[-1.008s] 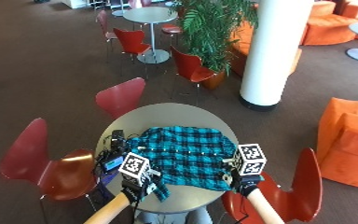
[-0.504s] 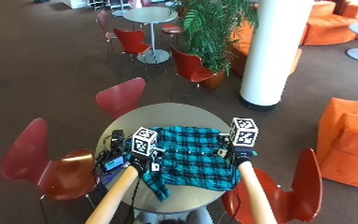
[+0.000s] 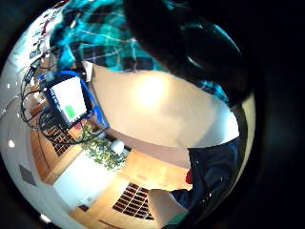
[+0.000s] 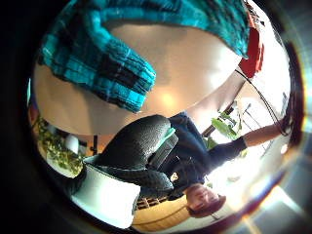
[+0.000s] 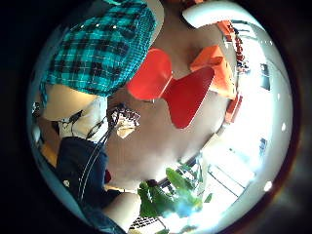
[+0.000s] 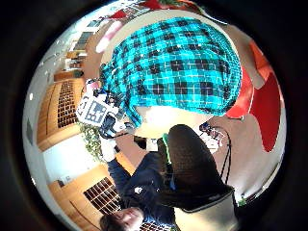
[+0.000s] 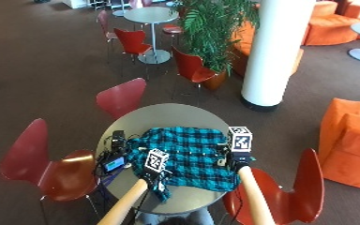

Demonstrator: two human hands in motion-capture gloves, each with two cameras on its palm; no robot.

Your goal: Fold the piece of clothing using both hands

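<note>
1. Outside view: a round grey table carries a teal-and-black plaid shirt, spread flat over the centre and the 4 o'clock part of the tabletop.
2. One sleeve of the shirt trails toward the 6 o'clock edge of the table, its cuff lying bunched near the rim.
3. The left hand rests at the shirt's 8 o'clock edge, just beside the sleeve; whether its fingers pinch the cloth cannot be told from any view.
4. The right hand sits at the shirt's 3 o'clock edge, over the table rim; its grasp likewise cannot be told.
5. A small device with a lit blue screen lies on the table at 9 o'clock of the shirt, with black cables coiled beside it.
6. Left thumb side palm view: the sleeve cuff lies on the bare tabletop, with a dark gloved digit off the table's edge, apart from the cuff.
7. Right thumb side palm view: the shirt's body lies smooth on the table, and the person's other hand shows at its far edge.
8. Red chairs stand round the table: one at 11 o'clock, one at 9 o'clock and one at 4 o'clock.
9. A white pillar and a potted palm stand well beyond the table at 1 o'clock.
</note>
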